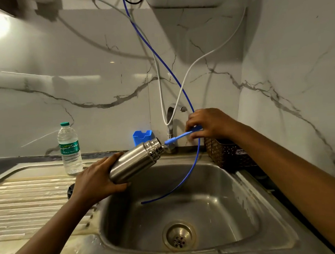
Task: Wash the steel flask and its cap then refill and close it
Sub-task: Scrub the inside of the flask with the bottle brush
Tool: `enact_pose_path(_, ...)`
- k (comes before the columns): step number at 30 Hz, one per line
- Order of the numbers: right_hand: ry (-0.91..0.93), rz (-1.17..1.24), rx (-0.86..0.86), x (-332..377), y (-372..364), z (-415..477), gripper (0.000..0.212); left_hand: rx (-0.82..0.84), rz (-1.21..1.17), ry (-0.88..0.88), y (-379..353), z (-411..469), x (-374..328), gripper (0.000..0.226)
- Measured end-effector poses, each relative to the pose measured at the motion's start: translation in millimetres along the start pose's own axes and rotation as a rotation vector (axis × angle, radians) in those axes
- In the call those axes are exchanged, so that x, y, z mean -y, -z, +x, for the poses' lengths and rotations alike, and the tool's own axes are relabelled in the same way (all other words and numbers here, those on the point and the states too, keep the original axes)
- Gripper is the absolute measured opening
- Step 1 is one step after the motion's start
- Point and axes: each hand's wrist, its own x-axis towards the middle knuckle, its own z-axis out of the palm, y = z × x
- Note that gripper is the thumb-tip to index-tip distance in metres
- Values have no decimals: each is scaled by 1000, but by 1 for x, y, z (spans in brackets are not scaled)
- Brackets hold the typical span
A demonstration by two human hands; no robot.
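Marble-backed sink (237, 181): left grip (95, 182) clasps the uncapped steel flask (133, 162) tilted over the basin, right grip (208, 124) pinches a blue brush (180, 135) at its mouth; scrubbing underway, with the cap (70, 191) (seemingly the dark shape behind the wrist), refill and closing left.

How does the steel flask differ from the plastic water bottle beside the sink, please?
The steel flask is opaque metal, uncapped and tilted in the left hand; the plastic water bottle is clear, green-capped, upright and untouched. Both are cylindrical.
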Motion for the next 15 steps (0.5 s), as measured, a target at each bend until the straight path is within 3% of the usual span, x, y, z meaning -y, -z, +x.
enact_pose_path(3,275,-294,-350,-5,-11,-3,17,-9,-18,3,-1,0,-1,98)
enact_pose_path(5,325,-273,-367,-1,-9,3,16,-34,1,-2,0,0,3,97)
enact_pose_path(6,272,-170,-274,2,-3,5,18,-44,18,-17,1,-1,4,95)
enact_pose_path(9,-120,452,400,2,22,13,31,-66,88,-108,3,-1,2,86)
enact_pose_path(11,-293,694,683,-6,28,19,37,-62,112,-135,2,-2,-1,84)
enact_pose_path(13,-359,686,734,-5,27,22,35,-38,111,-124,-1,-3,-2,85)
enact_pose_path(15,-269,479,521,2,22,21,25,-17,80,-90,-4,-3,1,89)
